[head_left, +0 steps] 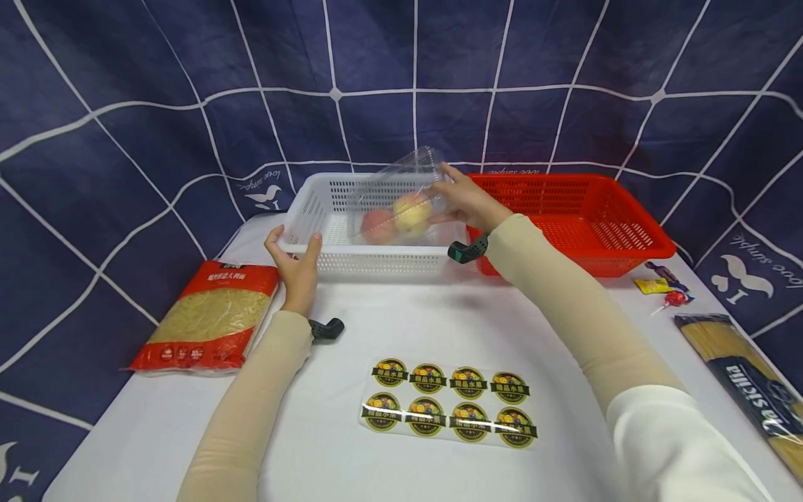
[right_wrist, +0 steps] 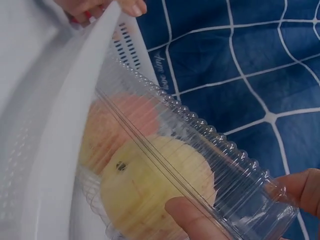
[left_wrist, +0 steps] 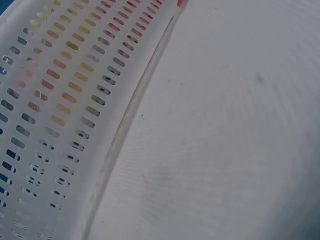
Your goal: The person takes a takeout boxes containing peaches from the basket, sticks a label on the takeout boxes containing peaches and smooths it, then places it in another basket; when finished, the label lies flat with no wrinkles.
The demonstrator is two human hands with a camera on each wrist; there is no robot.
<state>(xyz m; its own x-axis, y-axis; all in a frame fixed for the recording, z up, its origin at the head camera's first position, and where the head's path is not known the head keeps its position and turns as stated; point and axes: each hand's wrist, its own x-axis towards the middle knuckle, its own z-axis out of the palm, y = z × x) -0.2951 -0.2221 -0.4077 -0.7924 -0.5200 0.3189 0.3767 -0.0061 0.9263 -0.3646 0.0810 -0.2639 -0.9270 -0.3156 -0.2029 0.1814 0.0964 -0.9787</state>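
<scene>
While the right hand (head_left: pixel 467 199) pinches the clear clamshell box (head_left: pixel 395 199) of two peaches (head_left: pixel 410 213) tilted over the white basket (head_left: pixel 314 209) at frame centre, it could slip and tumble; the left hand (head_left: pixel 295 265) grips the rim.

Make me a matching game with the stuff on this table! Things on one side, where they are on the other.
1 clear box
2 red basket
3 sticker sheet
4 red bag

A at the left table edge
B in the right hand, over the white basket
C near the front, between the arms
D right of the white basket

Pairs: 1-B, 2-D, 3-C, 4-A
</scene>
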